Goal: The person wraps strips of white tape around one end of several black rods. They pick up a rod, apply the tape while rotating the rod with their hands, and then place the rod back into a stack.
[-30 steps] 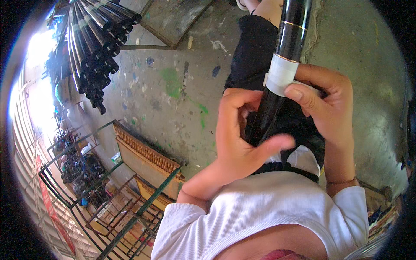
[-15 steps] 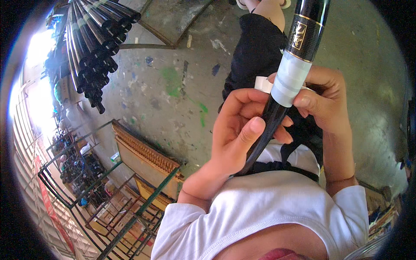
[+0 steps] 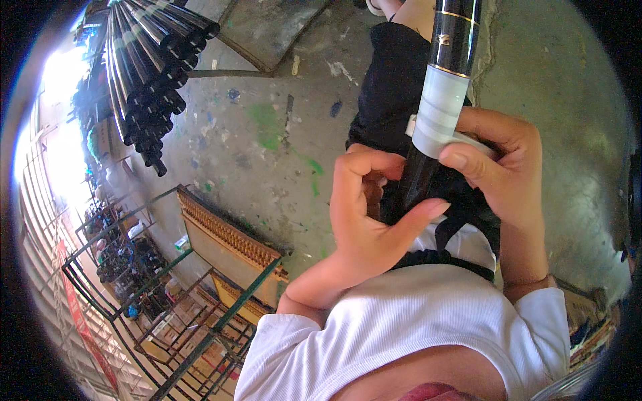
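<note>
A glossy black pole (image 3: 456, 37) with thin gold rings, looking like a fishing rod section, rises in front of me from my waist to the upper edge. Overlapping turns of whitish tape (image 3: 441, 100) wrap it below the gold ring. My left hand (image 3: 361, 220) curls around the bare dark lower end, thumb on the near side. My right hand (image 3: 501, 164) pinches a loose white strip of the tape at the lower edge of the wrap. Another bit of white shows left of the pole; what joins it behind is hidden.
A bundle of black tubes (image 3: 150, 87) juts in at the upper left. Below it stand a green metal rack (image 3: 231, 304) and ornate gold frames (image 3: 227, 227). My black-clad leg (image 3: 388, 87) extends over the paint-spotted floor (image 3: 267, 160).
The pole has turned more upright and moved slightly left and up. My left hand has shifted its hold, its thumb swinging out to the right. More of the white strip shows by my right hand.
</note>
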Motion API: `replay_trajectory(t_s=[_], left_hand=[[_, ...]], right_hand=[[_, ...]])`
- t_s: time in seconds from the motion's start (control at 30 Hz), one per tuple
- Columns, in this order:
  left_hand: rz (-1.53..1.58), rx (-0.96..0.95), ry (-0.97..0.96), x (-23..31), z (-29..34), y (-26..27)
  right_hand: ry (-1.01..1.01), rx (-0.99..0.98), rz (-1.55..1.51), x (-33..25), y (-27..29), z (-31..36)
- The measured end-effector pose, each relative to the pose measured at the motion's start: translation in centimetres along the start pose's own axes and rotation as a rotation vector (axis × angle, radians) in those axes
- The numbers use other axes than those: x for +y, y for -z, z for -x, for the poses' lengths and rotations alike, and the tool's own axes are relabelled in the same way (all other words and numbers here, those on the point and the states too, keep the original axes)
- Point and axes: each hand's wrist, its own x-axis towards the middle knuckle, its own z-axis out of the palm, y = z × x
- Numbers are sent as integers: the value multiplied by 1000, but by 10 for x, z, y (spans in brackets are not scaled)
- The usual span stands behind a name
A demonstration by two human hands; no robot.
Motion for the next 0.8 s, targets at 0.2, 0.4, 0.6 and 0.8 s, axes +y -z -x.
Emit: replay_trajectory(t_s=[0.2, 0.4, 0.6, 0.8], left_hand=[[349, 15, 91, -3, 1, -6], [428, -71, 184, 7, 3, 0], [-11, 10, 41, -2, 7, -6], [549, -102, 256, 6, 5, -2]], right_hand=[[-279, -122, -311, 3, 3, -2], [-141, -147, -177, 8, 9, -2], [-89, -51, 19, -6, -3, 1], [-195, -144, -308, 8, 6, -1]])
